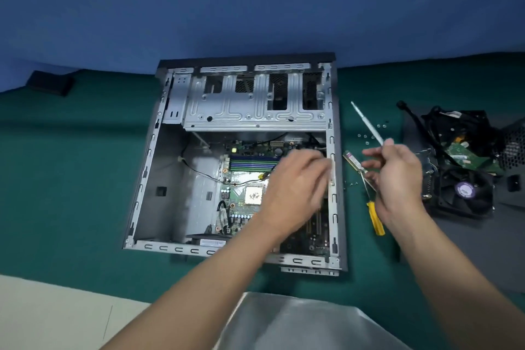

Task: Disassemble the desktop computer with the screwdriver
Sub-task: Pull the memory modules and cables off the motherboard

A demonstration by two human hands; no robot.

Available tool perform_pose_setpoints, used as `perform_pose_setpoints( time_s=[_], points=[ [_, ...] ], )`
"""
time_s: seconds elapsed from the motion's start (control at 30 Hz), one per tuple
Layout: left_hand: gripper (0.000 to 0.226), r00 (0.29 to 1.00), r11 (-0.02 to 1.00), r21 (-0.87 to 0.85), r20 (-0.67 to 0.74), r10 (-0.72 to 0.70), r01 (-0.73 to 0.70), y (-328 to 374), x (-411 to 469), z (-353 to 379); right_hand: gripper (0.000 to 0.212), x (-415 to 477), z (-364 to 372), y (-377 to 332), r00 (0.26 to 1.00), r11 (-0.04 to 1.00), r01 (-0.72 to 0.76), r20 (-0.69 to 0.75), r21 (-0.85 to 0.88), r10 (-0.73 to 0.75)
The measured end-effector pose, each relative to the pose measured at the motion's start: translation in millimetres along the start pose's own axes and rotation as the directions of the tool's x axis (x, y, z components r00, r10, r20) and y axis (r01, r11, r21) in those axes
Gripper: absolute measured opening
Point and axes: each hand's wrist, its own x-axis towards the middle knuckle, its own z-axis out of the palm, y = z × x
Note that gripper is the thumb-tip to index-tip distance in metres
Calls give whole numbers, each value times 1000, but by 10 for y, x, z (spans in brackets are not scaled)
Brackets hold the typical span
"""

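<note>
Case [167, 167]: lying open on the green table, board [241, 202] inside.
Left hand [295, 179]: blurred over the board's right edge; grip unclear.
Right hand [397, 173]: pinching the screwdriver [368, 123], tip raised, beside the case.
Advice: seat the tip squarely before turning.

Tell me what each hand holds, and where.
Right hand pinches a grey screwdriver by its near end, shaft pointing away. Left hand is blurred; a hold cannot be told.
</note>
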Motion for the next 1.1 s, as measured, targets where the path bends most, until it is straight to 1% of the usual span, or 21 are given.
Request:
perform_pose_setpoints(
  time_s=[0.03,0.07,0.1,0.13,0.17,0.2,0.23,0.27,0.33,0.37,0.4,0.47,0.53,0.57,0.63,0.73,0.87,0.93,0.97,1.03,1.1],
  points=[
    [26,994,994,20,-2,-105,105,-145,-46,-104,30,-111,50,-24,997,993,81,-13,-82,-82],
    [28,968,967,41,13,-251,250,-314,-95,-208,31,-225,113,-34,986,970,161,-4,-182,-164],
    [28,910,911,63,60,-411,407,-510,-147,-305,31,-342,190,-31,973,936,230,37,-265,-229],
    [26,818,828,92,129,-561,553,-718,-198,-389,30,-449,280,-16,961,909,277,104,-312,-257],
    [25,696,726,126,215,-686,676,-913,-253,-466,29,-534,381,20,953,899,292,179,-327,-244],
    [26,578,635,166,291,-762,754,-1078,-309,-525,27,-600,490,70,949,905,271,248,-328,-194],
    [28,508,589,209,336,-793,781,-1212,-367,-554,26,-643,603,135,947,916,223,298,-334,-122],
    [31,484,580,240,358,-799,779,-1313,-413,-559,26,-663,712,202,946,927,157,321,-339,-43],
    [37,511,602,234,351,-785,764,-1461,-434,-527,29,-632,900,346,956,939,11,280,-343,91],
    [40,526,608,206,341,-779,767,-1516,-413,-500,31,-596,968,409,963,934,-33,239,-356,125],
    [44,534,609,184,334,-777,771,-1572,-375,-467,32,-551,1021,463,970,923,-47,202,-383,133],
    [43,553,638,194,353,-754,745,-1670,-272,-383,31,-453,1088,537,981,881,-4,167,-472,94],
    [32,574,676,208,389,-720,707,-1720,-187,-306,31,-350,1141,573,987,832,43,155,-552,52],
    [29,576,679,203,396,-716,705,-1728,-151,-281,31,-296,1172,583,989,819,43,138,-573,45],
    [25,588,677,195,365,-722,710,-1742,-102,-242,30,-203,1228,595,995,795,22,87,-606,39],
    [23,597,666,192,316,-737,721,-1757,-59,-214,26,-113,1287,629,999,709,-4,21,-706,27],
    [16,602,652,209,259,-756,729,-1698,-38,-213,18,-76,1335,690,999,555,37,53,-831,13],
    [14,613,657,209,242,-752,724,-1663,-39,-224,19,-82,1380,700,998,509,35,55,-860,25],
    [15,619,660,201,235,-750,724,-1652,-44,-232,19,-83,1406,705,998,516,20,45,-856,35],
    [19,630,664,179,216,-746,726,-1639,-63,-246,20,-86,1443,719,999,576,-16,13,-817,46],
    [26,656,678,171,173,-735,715,-1641,-92,-262,21,-102,1465,742,1000,631,-16,-13,-776,10]
  ],
)
